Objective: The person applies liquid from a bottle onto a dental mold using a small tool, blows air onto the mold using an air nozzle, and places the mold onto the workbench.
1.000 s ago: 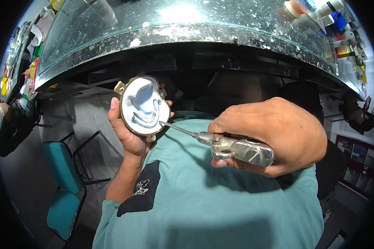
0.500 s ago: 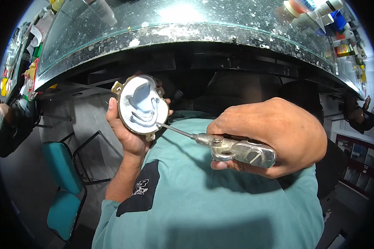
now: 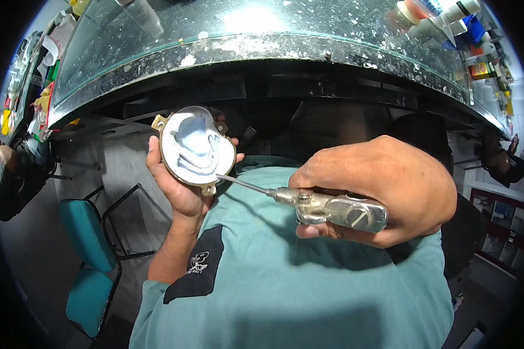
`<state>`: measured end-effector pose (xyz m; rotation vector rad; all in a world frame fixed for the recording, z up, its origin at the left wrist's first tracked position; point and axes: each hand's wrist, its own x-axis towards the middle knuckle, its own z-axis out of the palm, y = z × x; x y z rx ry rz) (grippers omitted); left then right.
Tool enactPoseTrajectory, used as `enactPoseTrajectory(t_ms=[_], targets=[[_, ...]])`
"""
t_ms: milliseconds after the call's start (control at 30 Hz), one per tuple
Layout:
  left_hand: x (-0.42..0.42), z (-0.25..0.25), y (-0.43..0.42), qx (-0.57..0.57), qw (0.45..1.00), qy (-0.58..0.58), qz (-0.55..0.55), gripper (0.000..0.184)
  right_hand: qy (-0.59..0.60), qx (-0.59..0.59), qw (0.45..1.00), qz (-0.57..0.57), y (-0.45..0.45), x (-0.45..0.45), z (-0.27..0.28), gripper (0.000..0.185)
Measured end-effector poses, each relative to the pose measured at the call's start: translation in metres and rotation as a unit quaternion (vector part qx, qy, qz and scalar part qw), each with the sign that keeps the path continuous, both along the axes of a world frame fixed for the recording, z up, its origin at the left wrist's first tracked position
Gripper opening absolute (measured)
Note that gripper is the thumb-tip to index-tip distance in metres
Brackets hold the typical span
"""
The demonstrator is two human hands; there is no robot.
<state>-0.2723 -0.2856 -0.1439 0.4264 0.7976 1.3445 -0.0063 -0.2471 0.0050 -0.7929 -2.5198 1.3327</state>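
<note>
My left hand (image 3: pixel 180 189) grips a round brass-coloured metal flask (image 3: pixel 208 189) from below, thumb on its left side and fingertips showing at its right. White plaster with a grey-blue, arch-shaped hollow (image 3: pixel 193 142) fills the flask, its face tilted towards me. My right hand (image 3: pixel 384 189) is closed round a silver metal hand tool (image 3: pixel 337 210) with a screw on its body. The tool's thin nozzle (image 3: pixel 247 185) points left, and its tip is at the lower right edge of the plaster; whether it touches cannot be told.
A glass-topped, plaster-spotted bench (image 3: pixel 215 43) crosses ahead. Bottles and small items (image 3: pixel 436 20) are at its right end. A teal chair (image 3: pixel 87 232) stands at left. At the far left a person's dark sleeve (image 3: pixel 20 180) shows, with another person at far right.
The flask in my left hand has shifted slightly left and turned a little, and its face catches the light differently. The tool has moved slightly left with its tip.
</note>
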Motion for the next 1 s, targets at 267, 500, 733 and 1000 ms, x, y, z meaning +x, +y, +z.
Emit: enactPoseTrajectory(t_ms=[267,500,733,1000], targets=[[-0.0012,0.0009,-0.0005,-0.001,1.0,0.01,0.004,0.084,-0.002,0.003,1.0,-0.022,0.0006,-0.0026,0.0012,0.036],[0.0019,-0.0001,-0.0015,0.003,1.0,0.013,0.015,0.084,-0.021,-0.001,0.999,-0.035,0.001,-0.0022,0.0002,0.035],[0.0013,0.0015,-0.0026,0.0,1.0,0.02,0.014,0.083,0.002,-0.008,0.999,-0.035,0.0029,-0.0036,-0.0014,0.033],[0.0024,0.0047,-0.0019,0.013,0.999,0.032,0.02,0.078,-0.006,0.011,0.997,-0.082,0.0029,-0.0103,-0.0015,0.028]])
